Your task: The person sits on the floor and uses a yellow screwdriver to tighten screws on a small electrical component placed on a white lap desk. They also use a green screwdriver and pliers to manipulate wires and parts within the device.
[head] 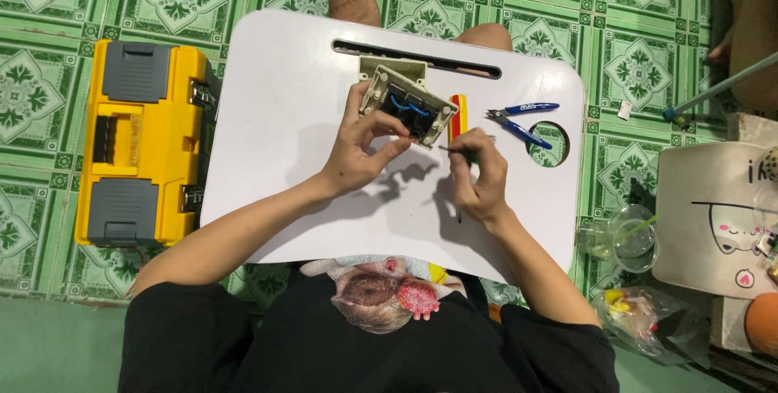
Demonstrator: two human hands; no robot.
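Beige switch box (403, 101) clamped in left hand (356, 146), thin screwdriver (455, 150) pinched in right hand (480, 178), tip hidden.

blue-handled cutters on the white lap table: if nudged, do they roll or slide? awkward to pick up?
The blue-handled cutters lie flat with handles splayed, so they would probably slide rather than roll. The white lap table looks smooth, so a light push likely moves them easily, perhaps toward the round cup hole right beside them. Metal jaws suggest a stiff tool, somewhat dense for its size.

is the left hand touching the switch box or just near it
Touching. The head view shows the left hand with its fingers wrapped on the lower edge of the beige switch box, tilting it up off the white lap table.
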